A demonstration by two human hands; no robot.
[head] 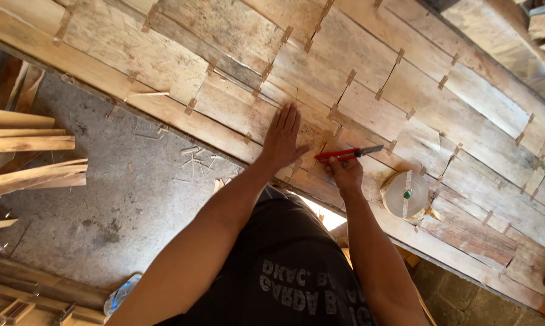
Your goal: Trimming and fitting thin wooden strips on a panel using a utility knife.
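A long sheet of thin wood veneer pieces (163,57), joined by small strips of brown tape, lies across a bench. My left hand (282,137) presses flat on it, fingers spread. Just to its right, my right hand (346,172) grips a red utility knife (346,154) whose blade points right along a seam. A roll of tape (406,194) rests on the veneer right of that hand.
Loose wood strips (28,142) are stacked at the left above a grey concrete floor (115,205) littered with splinters. A plastic bottle (120,296) lies on the floor near my left elbow. Wooden frames sit at the lower left.
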